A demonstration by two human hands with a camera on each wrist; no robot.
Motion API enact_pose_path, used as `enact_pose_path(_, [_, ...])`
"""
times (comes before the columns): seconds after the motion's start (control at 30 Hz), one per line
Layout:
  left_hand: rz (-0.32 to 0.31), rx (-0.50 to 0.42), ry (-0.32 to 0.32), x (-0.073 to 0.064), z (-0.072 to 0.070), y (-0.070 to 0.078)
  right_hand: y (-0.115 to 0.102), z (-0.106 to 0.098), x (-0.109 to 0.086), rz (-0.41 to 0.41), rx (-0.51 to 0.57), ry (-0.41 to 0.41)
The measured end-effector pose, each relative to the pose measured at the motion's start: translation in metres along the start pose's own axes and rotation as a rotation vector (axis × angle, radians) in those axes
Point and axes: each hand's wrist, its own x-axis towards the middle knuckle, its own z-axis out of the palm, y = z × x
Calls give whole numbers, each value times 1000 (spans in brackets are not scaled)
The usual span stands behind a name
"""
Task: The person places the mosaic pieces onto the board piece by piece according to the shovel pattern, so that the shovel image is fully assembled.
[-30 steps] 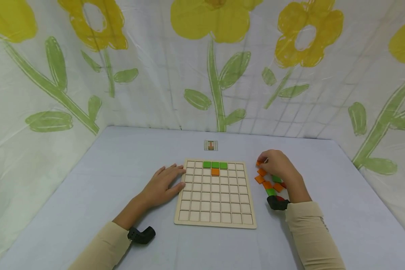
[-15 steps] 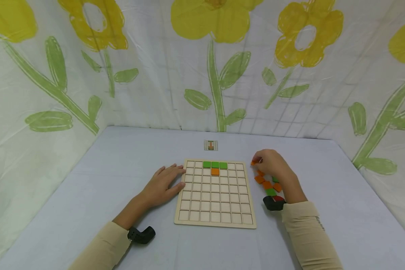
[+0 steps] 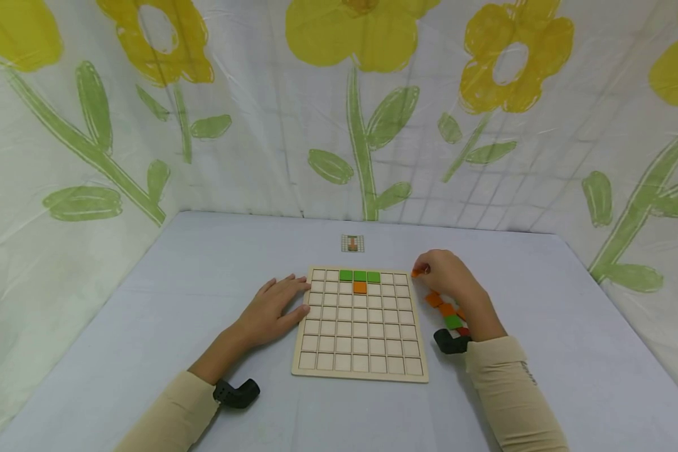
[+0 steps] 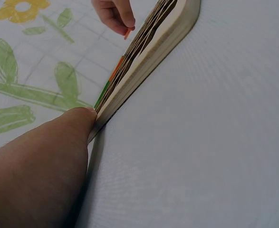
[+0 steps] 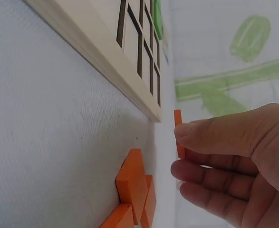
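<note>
A wooden grid board (image 3: pixel 353 328) lies on the table, with three green tiles (image 3: pixel 360 276) in its far row and one orange tile (image 3: pixel 360 287) just below the middle one. My left hand (image 3: pixel 274 312) rests flat at the board's left edge, fingers spread and touching the rim. Between thumb and fingers, my right hand (image 3: pixel 446 274) pinches an orange tile (image 5: pixel 179 135), held on edge near the board's far right corner. In the left wrist view that pinched tile (image 4: pixel 127 33) shows beyond the board.
Right of the board lies a loose pile of orange tiles (image 3: pixel 434 300), green tiles (image 3: pixel 453 322) and red ones, partly hidden by my right forearm. A small printed pattern card (image 3: pixel 353 243) lies behind the board. A flower-painted curtain (image 3: pixel 248 150) hangs behind the table.
My right hand has moved left from the pile toward the board's far right corner, carrying the orange tile. My left hand and the board have stayed put.
</note>
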Motion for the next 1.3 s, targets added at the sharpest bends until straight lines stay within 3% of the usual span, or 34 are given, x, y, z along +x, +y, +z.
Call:
enact_pose_path(0.5, [-4,-5,-6,0,0,0,-13,9,4,-22,31,-13])
enact_pose_path(0.83, [2,5,0,1,2,-3,-22,14,4,-132,28,-6])
enact_pose_path(1.3, [2,0,-6,2,2,-3,-43,19,4,-187,-20,-51])
